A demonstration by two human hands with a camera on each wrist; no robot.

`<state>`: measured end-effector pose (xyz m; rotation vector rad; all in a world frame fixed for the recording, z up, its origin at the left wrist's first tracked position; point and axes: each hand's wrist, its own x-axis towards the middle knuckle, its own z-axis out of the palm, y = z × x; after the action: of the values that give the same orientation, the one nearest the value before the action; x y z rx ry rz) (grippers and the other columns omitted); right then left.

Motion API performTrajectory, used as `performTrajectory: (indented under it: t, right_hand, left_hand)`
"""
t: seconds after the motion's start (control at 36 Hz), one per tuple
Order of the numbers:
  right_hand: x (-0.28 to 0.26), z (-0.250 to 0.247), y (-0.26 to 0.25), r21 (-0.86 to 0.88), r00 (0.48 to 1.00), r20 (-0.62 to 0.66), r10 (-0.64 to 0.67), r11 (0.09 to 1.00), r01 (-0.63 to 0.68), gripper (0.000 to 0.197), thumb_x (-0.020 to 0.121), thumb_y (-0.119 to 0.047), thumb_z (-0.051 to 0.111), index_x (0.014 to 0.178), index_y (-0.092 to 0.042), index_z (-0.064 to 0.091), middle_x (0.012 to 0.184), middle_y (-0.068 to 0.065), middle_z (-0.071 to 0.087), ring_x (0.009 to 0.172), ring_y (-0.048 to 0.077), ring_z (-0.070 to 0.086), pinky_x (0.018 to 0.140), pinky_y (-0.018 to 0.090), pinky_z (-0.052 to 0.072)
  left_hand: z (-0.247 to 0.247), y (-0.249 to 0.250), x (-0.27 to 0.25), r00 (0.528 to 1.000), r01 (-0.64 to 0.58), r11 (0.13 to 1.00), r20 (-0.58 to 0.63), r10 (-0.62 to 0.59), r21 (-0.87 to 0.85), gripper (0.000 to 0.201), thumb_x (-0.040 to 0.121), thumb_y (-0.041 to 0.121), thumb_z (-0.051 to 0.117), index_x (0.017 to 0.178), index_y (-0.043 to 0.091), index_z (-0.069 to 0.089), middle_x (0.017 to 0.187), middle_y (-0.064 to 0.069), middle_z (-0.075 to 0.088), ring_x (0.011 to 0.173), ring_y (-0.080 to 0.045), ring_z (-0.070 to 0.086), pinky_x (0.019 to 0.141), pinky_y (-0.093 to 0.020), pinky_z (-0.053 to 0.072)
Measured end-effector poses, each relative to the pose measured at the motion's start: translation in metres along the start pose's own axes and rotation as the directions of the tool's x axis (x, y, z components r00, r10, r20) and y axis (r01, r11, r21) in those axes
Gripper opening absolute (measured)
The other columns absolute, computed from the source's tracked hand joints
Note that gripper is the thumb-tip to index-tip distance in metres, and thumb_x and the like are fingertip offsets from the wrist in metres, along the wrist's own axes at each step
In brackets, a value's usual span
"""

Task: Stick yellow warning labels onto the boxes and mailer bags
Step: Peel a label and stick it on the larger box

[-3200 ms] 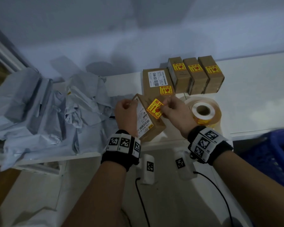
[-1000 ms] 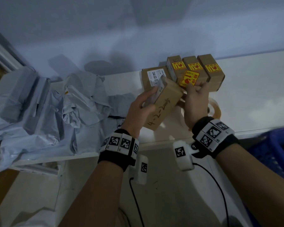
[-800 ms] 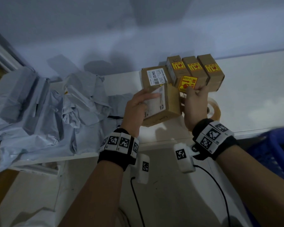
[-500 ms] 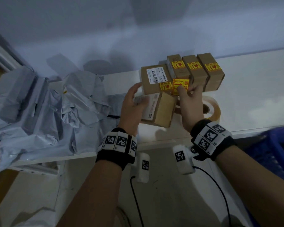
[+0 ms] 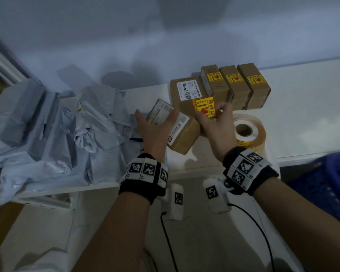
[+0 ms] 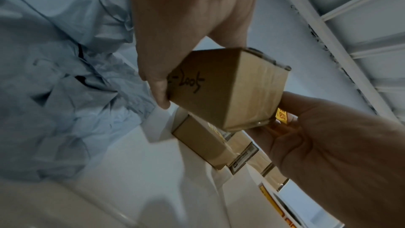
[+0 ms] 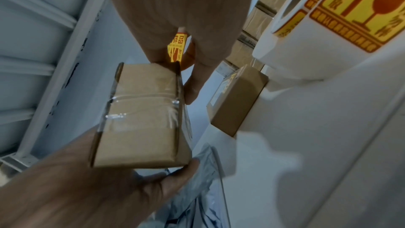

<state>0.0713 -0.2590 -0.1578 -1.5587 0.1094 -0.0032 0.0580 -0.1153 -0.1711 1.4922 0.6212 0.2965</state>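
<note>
Item: brown box, white shipping slip on top — held off the table in my left hand, thumb on one side and fingers wrapped round the other.

Item: yellow warning label — pinched in my right hand, just beside the box's far end, not yet stuck down.

Item: label roll, lying on the table beside my right hand.

Item: four labelled boxes, in a row at the back.

Item: grey mailer bags, heaped at left.
</note>
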Motion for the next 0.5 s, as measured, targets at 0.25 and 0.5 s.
performTrajectory:
  t: [0.25, 0.5]
  right_hand:
    - [0.0013, -0.0008, 0.0047, -0.177, 0.993, 0.002, -0.116, 0.978, 0.114, 0.029, 0.086, -0.023, 0.062, 0.106, -0.036, 0.045, 0.102, -0.005, 0.065, 0.087, 0.015, 0.066, 0.082, 0.052, 0.056]
    - [0.0058, -0.0036, -0.0040, -0.187, 0.986, 0.024, -0.167, 0.968, 0.169, 0.023, 0.093, -0.016, 0.057, 0.114, -0.025, 0.058, 0.103, 0.000, 0.065, 0.092, 0.013, 0.061, 0.086, 0.038, 0.053]
  left_hand:
    - [0.0033, 0.0044, -0.0055, 0.999, 0.040, 0.972, 0.046, -0.030, -0.230, 0.066, 0.081, 0.012, 0.081, 0.136, 0.012, 0.045, 0.118, -0.008, 0.068, 0.094, -0.020, 0.073, 0.073, -0.032, 0.062]
    - [-0.0031, -0.0004, -0.0041, 0.993, 0.031, 0.969, 0.117, -0.002, -0.243, 0.044, 0.093, 0.011, 0.067, 0.134, 0.009, 0.052, 0.121, -0.012, 0.069, 0.099, -0.026, 0.073, 0.072, -0.033, 0.061]
